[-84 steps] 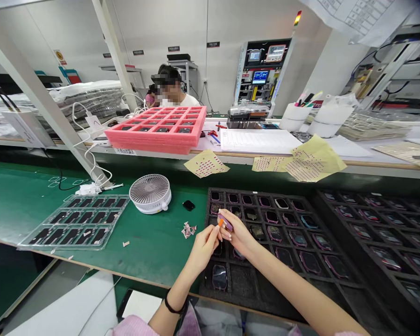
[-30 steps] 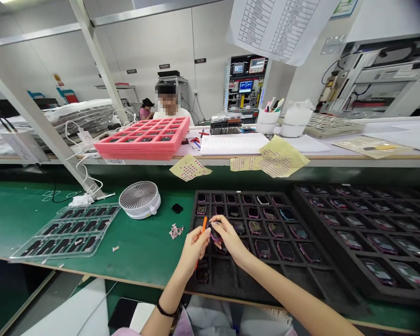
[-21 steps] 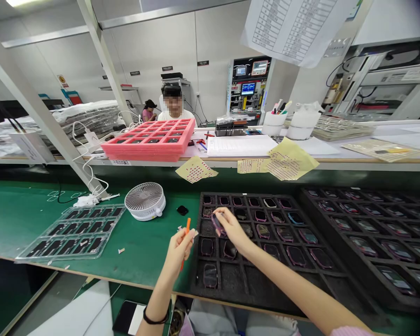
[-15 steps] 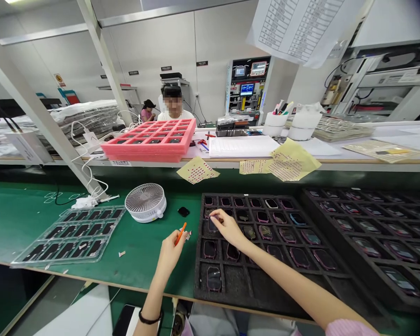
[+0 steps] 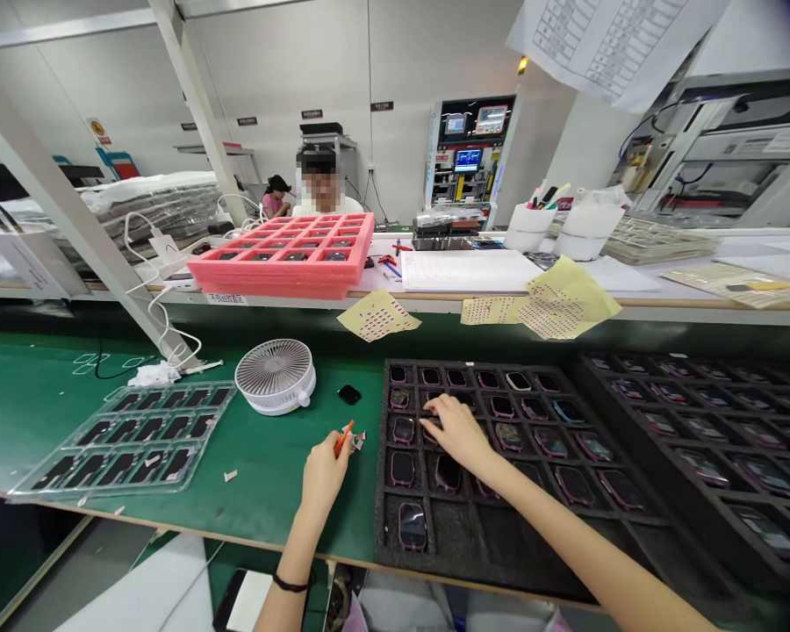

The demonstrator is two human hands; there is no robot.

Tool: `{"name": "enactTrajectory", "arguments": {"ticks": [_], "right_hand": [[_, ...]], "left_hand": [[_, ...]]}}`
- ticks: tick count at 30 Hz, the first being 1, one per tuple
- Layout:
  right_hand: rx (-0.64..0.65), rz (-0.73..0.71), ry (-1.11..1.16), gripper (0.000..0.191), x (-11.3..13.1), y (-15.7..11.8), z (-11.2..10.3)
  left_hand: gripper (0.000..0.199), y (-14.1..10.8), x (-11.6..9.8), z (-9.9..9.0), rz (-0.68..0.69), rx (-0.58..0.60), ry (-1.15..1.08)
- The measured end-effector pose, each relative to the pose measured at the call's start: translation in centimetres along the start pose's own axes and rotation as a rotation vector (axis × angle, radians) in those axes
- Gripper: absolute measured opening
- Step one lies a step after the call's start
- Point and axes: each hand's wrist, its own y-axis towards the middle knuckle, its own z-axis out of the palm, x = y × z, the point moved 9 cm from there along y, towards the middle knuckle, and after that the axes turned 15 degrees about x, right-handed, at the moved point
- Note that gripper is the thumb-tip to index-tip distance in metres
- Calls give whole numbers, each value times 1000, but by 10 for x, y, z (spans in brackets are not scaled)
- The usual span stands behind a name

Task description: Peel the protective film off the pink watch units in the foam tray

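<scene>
My left hand (image 5: 326, 470) is closed around a slim orange tool (image 5: 344, 438) over the green bench. Small white and red scraps (image 5: 358, 439) lie right beside its fingertips. My right hand (image 5: 459, 432) is over a black foam tray (image 5: 453, 520), thumb and forefinger apart, above the second column of compartments. Whatever lies under its palm is hidden. Watch-shaped devices with dark screens and purplish frames fill many compartments; one such device (image 5: 404, 430) lies just left of the right fingertips. A small black square part (image 5: 348, 395) rests on the bench beyond my left hand.
A white round fan (image 5: 276, 377) stands left of centre, with a clear plastic tray (image 5: 201, 456) of black parts nearby. Another foam tray (image 5: 688, 500) of devices lies at right. On the shelf are a pink foam tray (image 5: 269, 279) and papers (image 5: 467, 270). A person (image 5: 322, 200) sits behind.
My right hand has shifted right, from the first column to the second, and its thumb and forefinger are apart. My left hand keeps the orange tool in nearly the same place. The view has shifted slightly.
</scene>
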Motion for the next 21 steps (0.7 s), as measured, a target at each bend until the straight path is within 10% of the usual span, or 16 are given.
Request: {"name": "enactTrajectory", "arguments": {"ticks": [7,21], "right_hand": [[140,114,-48,21,-38,-9,5],[93,-13,1190,30,-24,-12,6]], "left_hand": [[25,-5,-14,2,43,-4,-105],[33,-21,-110,41,402,278,-666]]}}
